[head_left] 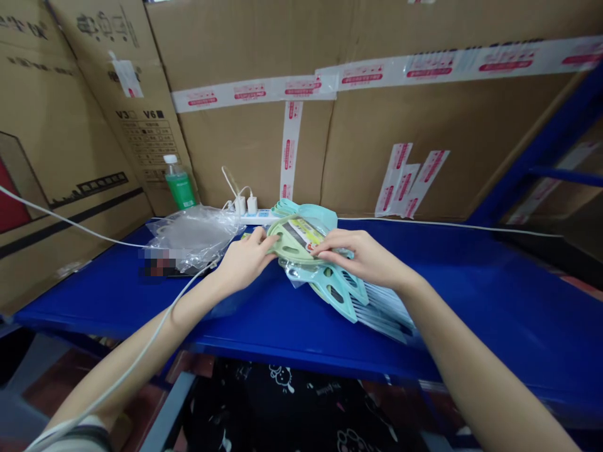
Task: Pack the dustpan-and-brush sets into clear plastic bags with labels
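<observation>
A pale green, rounded plastic piece with cut-out holes lies under clear wrapping, a yellow and black printed label on top of it. My left hand pinches its left edge between thumb and fingers. On the right side, my right hand has its fingers closed at the label's edge and the film. Beneath both hands sits a pile of turquoise plastic pieces with oval holes and long thin tines, fanned toward the front right. Another turquoise part shows behind the green piece.
Crumpled clear plastic bags lie left on the blue table, over a dark object. Behind stand a green-labelled bottle and a white power strip with chargers. A white cable crosses my left arm. Taped cardboard walls the back.
</observation>
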The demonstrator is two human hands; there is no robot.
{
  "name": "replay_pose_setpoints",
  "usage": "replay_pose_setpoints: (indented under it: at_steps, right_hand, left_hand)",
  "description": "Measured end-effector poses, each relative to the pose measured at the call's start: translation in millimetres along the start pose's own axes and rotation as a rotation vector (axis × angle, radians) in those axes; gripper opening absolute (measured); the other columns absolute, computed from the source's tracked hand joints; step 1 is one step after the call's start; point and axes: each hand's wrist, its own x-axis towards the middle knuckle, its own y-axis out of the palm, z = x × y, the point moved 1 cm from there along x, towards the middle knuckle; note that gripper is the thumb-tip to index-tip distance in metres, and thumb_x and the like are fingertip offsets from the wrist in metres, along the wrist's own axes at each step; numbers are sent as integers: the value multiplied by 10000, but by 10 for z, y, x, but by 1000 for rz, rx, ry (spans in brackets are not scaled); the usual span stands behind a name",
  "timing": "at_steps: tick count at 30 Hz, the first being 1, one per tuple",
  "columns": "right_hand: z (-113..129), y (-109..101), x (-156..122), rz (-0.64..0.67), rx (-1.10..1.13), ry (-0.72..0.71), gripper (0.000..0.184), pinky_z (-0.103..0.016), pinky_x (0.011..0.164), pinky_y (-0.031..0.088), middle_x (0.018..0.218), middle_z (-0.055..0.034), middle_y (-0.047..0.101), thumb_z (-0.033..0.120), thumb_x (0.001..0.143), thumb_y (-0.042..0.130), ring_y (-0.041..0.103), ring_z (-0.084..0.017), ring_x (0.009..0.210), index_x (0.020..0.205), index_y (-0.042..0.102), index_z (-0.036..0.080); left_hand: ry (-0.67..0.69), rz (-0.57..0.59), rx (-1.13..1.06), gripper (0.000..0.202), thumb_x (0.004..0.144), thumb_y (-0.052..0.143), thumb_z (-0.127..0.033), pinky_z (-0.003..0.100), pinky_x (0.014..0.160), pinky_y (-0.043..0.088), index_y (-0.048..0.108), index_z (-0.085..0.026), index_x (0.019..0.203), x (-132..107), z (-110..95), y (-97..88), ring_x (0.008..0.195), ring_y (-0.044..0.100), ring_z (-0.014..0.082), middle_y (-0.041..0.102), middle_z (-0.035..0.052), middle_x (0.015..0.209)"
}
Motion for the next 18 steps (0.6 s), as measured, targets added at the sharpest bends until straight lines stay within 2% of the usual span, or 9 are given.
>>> replay_pose_setpoints:
  at_steps: [4,7,9,12,14,18]
  right_hand:
    - [-87,33,9,5,-175,128,218,-354,750,491,894,-68,705,303,875,534,621,-213,861,923,731,223]
    - [-172,35,8,-42,-178,278,217,-323,674,497,881,-69,707,270,852,524,636,-195,755,936,708,195]
    - [-215,23,5,-77,-129,416,208,-296,602,483,793,-52,705,273,852,508,631,-177,649,911,689,188]
    - [-252,15,0,-20,-38,596,192,-276,531,450,599,-4,650,323,848,512,596,-160,506,791,648,200]
    - [-268,25,-3,18,8,626,184,-268,503,429,517,29,595,345,824,528,555,-142,440,725,609,214]
    - [-312,53,-8,-63,2,530,163,-261,486,400,513,37,567,354,739,574,521,-129,457,636,559,228]
  left_hand:
    - [53,-43,2,321,959,445,-278,276,595,516,518,-182,1256,-94,3,48,819,647,201,587,100,1042]
    - [105,-58,-1,320,958,454,-285,267,582,508,502,-185,1258,-123,-42,49,808,644,195,589,99,1053]
    - [135,-57,-12,317,960,453,-289,264,572,500,495,-186,1257,-135,-72,51,779,639,184,591,98,1057]
    - [153,-56,-27,313,962,452,-293,260,563,493,489,-181,1252,-142,-91,57,775,634,180,596,98,1052]
    - [151,-52,-33,312,960,461,-292,259,569,496,490,-178,1248,-140,-88,60,783,636,179,598,98,1054]
    - [146,-44,-45,316,952,477,-288,268,581,505,493,-172,1246,-132,-74,64,783,641,182,598,99,1066]
